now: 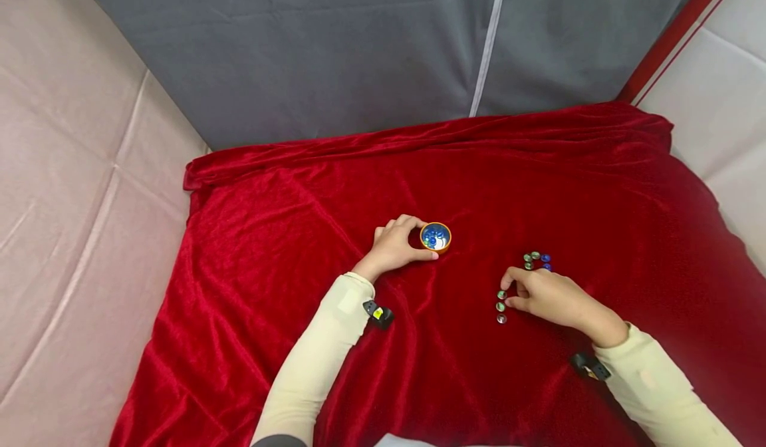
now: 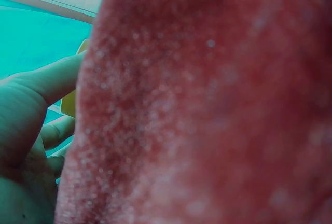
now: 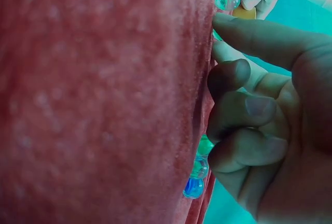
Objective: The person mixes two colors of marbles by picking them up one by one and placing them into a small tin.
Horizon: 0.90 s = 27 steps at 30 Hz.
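My left hand (image 1: 395, 244) grips a small round orange-rimmed cup (image 1: 449, 239), thumb on the near side and fingers on the far side. Several blue glass marbles (image 1: 432, 240) lie in the cup, with a greenish one among them. Farther right, my right hand (image 1: 547, 295) pinches a green glass marble (image 1: 502, 295) between thumb and index finger, low over the red cloth; its other fingers are curled in, as the right wrist view shows. That marble tops a short column, with a green marble (image 1: 500, 307) and a clear marble (image 1: 501, 319) nearer me.
Behind my right hand sit several green marbles (image 1: 528, 266) and blue marbles (image 1: 546, 258), partly covered by the hand. A wrinkled red velvet cloth (image 1: 299, 234) covers the table. Grey fabric (image 1: 329, 54) hangs at the back, with pale walls on both sides.
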### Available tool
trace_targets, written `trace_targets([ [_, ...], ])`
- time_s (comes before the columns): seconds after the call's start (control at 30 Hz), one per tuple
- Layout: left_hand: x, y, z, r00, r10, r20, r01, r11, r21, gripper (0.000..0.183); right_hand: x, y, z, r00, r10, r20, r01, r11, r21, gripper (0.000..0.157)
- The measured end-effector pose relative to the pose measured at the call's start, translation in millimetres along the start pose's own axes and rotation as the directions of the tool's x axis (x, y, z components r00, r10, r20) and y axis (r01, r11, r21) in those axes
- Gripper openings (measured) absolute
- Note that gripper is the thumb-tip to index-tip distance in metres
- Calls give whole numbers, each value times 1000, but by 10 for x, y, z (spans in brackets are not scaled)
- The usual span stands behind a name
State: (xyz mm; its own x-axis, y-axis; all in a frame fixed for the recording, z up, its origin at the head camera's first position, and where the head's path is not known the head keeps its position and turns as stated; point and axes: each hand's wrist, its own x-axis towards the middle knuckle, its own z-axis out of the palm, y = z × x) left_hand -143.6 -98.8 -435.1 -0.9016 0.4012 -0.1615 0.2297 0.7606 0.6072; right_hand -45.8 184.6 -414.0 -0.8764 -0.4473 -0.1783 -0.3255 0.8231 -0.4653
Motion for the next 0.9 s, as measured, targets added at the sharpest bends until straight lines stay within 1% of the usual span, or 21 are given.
trace_targets([
  [0.57,10,-12,13,1000,-1,5,1,1000,6,64,32,-8,28,1000,-6,-4,6,1000,-2,17],
  [0.9,19,-12,1,1000,-7,15,7,1000,0,64,49,-1,24,1000,1,8,-1,1000,1,17],
])
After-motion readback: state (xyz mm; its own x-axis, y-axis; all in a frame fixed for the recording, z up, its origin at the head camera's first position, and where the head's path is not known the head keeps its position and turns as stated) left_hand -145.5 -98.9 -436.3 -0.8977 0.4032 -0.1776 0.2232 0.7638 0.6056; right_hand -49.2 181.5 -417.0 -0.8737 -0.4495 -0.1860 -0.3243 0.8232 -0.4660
